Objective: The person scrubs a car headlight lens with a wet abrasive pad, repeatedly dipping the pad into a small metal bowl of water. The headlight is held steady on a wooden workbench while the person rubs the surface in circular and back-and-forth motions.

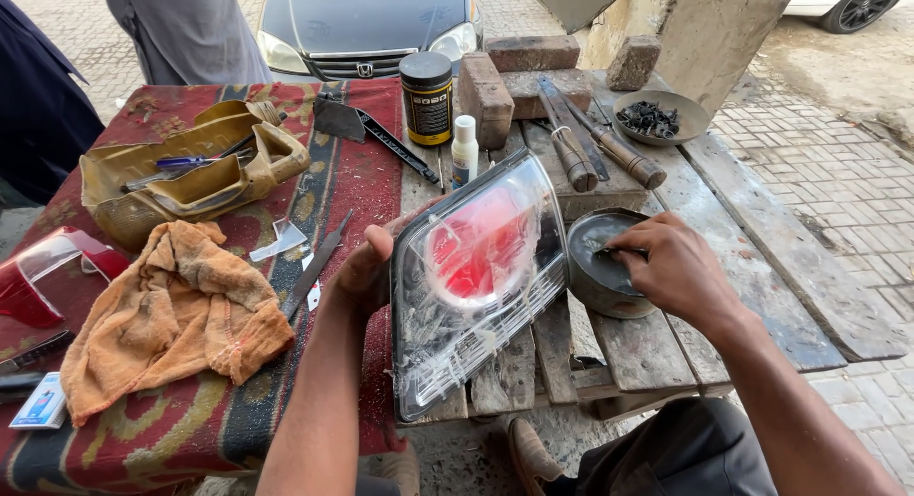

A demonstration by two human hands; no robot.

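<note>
My left hand [367, 267] grips the left edge of a car tail light [476, 277] with a clear ribbed lens and a red inner part, and holds it tilted upright on the wooden table [647, 348]. My right hand [671, 263] reaches into a round grey tin [590, 272] just right of the light, fingertips pinched on something small and dark inside it; what it is I cannot make out.
An orange rag [176, 310], a worn tan tool holder [190, 172], a thin metal blade [319, 263], a red lens piece [43, 272] lie on the patterned cloth. Behind stand a black jar [427, 98], a white bottle [465, 151], bricks [486, 96], wooden-handled tools [590, 144], a bowl of screws [652, 118]. A person's clothing [186, 25] and a car [367, 25] are beyond.
</note>
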